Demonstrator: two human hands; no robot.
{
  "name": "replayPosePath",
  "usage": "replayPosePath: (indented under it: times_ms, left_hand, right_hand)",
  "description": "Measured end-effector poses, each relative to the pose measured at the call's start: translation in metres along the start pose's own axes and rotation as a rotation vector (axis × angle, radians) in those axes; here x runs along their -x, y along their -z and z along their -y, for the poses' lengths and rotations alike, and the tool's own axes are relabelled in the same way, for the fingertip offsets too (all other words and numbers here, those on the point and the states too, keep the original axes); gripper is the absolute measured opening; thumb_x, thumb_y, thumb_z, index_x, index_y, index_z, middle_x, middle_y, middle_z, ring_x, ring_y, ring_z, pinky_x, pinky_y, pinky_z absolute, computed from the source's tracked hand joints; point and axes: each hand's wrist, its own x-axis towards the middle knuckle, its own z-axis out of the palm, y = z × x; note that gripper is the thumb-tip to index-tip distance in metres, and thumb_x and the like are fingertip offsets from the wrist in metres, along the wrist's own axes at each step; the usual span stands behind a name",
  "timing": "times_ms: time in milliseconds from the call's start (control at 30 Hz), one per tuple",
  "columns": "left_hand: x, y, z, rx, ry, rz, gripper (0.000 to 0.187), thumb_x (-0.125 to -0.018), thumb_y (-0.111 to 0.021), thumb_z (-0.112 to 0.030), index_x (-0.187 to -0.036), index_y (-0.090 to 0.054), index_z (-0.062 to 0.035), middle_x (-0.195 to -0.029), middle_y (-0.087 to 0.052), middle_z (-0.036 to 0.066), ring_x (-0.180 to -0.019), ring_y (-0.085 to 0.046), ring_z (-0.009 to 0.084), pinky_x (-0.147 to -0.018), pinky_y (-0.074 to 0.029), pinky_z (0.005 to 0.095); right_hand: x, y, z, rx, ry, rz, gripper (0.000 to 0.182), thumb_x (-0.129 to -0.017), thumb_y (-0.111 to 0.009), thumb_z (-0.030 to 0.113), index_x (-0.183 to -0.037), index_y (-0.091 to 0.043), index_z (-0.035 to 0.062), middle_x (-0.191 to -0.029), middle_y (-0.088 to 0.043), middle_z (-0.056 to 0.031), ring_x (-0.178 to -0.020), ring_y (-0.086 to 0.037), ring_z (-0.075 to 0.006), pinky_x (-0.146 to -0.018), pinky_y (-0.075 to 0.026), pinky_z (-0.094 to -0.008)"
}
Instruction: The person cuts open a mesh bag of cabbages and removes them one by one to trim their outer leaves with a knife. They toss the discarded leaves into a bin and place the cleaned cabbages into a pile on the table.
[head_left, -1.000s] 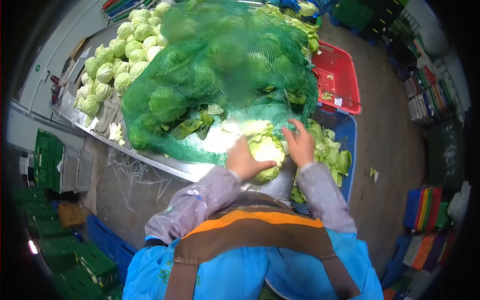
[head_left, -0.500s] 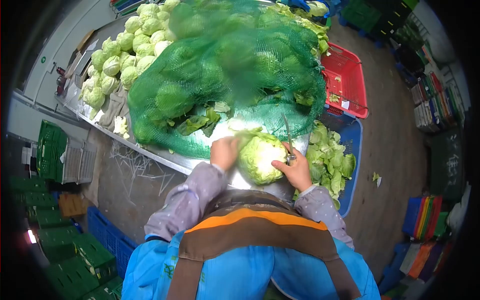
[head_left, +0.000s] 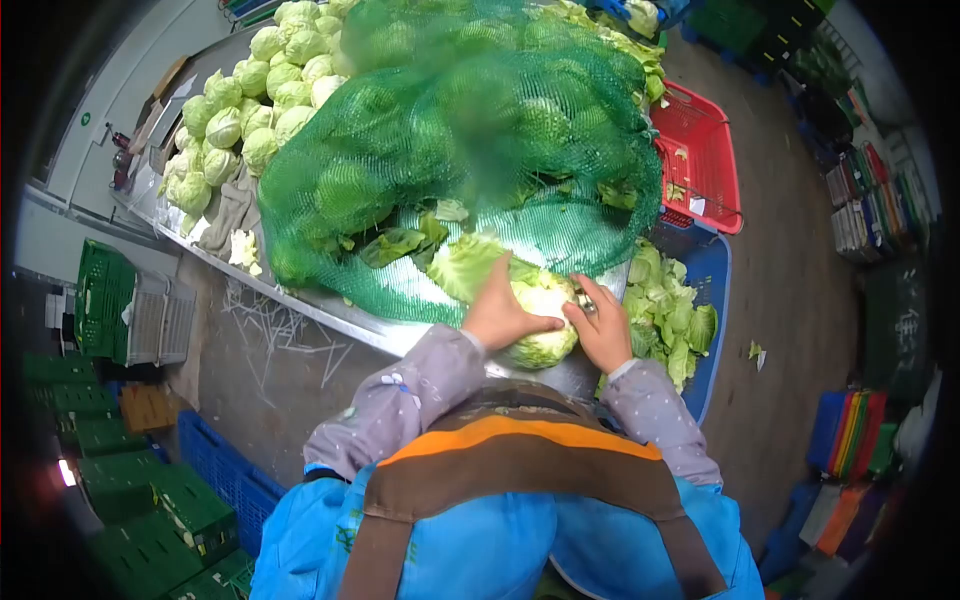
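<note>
A pale green cabbage (head_left: 545,345) rests at the metal table's near edge, in front of my body. Across its left side lies my left hand (head_left: 497,312), thumb stretched over the top, gripping it; a large outer leaf (head_left: 462,265) stands out beyond the fingers. Against the cabbage's right side is my right hand (head_left: 605,325), closed round a knife (head_left: 588,304). Only a small shiny part of the knife shows; its blade is hidden. Just beyond both hands spreads a green mesh bag (head_left: 430,170) full of cabbages, with loose dark leaves (head_left: 392,247) at its mouth.
Several trimmed cabbages (head_left: 240,115) are piled at the table's far left, near a grey cloth (head_left: 232,215). On the right, a blue crate (head_left: 712,290) holds leaves, with a red crate (head_left: 725,150) behind it. White straps (head_left: 265,330) litter the floor at left.
My left hand has moved right onto the cabbage, and a leaf now sticks out at its left. The knife blade, upright before, has dropped out of sight.
</note>
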Motion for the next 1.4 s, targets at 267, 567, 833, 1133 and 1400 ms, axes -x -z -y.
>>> replayPosePath:
  times_ms: [267,567,833,1133,1400]
  left_hand:
    - [0.001,-0.003,-0.004,-0.027,0.161,0.08,0.115,-0.054,-0.088,-0.039,-0.135,-0.023,0.0101,-0.128,-0.044,0.029,-0.121,-0.046,0.0338,-0.102,-0.038,0.0352]
    - [0.008,-0.012,0.004,0.008,0.007,-0.025,0.108,-0.054,-0.089,-0.034,-0.133,-0.028,0.0086,-0.125,-0.046,0.025,-0.118,-0.047,0.0312,-0.1,-0.038,0.0362]
    - [0.02,-0.008,-0.005,0.144,0.064,-0.088,0.084,-0.054,-0.086,-0.029,-0.121,-0.045,0.0008,-0.119,-0.049,0.021,-0.112,-0.048,0.0346,-0.098,-0.038,0.039]
    - [0.052,0.008,0.038,0.392,0.273,-0.254,0.069,-0.065,-0.085,-0.018,-0.113,-0.038,-0.0022,-0.11,-0.053,0.016,-0.095,-0.059,0.0219,-0.081,-0.053,0.0322]
    - [0.068,0.029,0.036,-0.16,0.124,-0.294,0.038,-0.085,-0.062,-0.036,-0.092,-0.055,0.0003,-0.07,-0.057,0.021,-0.07,-0.062,0.0315,-0.06,-0.047,0.0388]
  right_hand:
    - [0.027,-0.02,-0.048,0.231,0.061,-0.135,0.044,-0.093,-0.048,0.036,-0.128,-0.049,0.0076,-0.086,-0.064,-0.0181,-0.069,-0.063,-0.0307,-0.062,-0.047,-0.0378]
    - [0.001,0.001,0.009,0.315,0.018,-0.214,0.033,-0.081,-0.063,0.027,-0.108,-0.06,0.0083,-0.07,-0.063,-0.0185,-0.063,-0.062,-0.0339,-0.059,-0.048,-0.0407]
    - [-0.056,-0.011,-0.04,0.431,0.069,-0.232,0.016,-0.071,-0.068,0.014,-0.084,-0.066,0.0065,-0.069,-0.062,-0.0206,-0.068,-0.062,-0.0378,-0.063,-0.05,-0.0445]
    - [-0.043,-0.003,-0.064,-0.012,-0.177,-0.415,0.039,-0.071,-0.076,0.017,-0.105,-0.063,0.003,-0.078,-0.068,-0.0142,-0.074,-0.065,-0.0193,-0.069,-0.05,-0.0333]
    - [-0.001,-0.03,0.005,-0.133,0.014,0.06,0.073,-0.069,-0.081,0.018,-0.13,-0.047,-0.002,-0.105,-0.066,-0.0121,-0.091,-0.061,-0.0123,-0.082,-0.048,-0.0245]
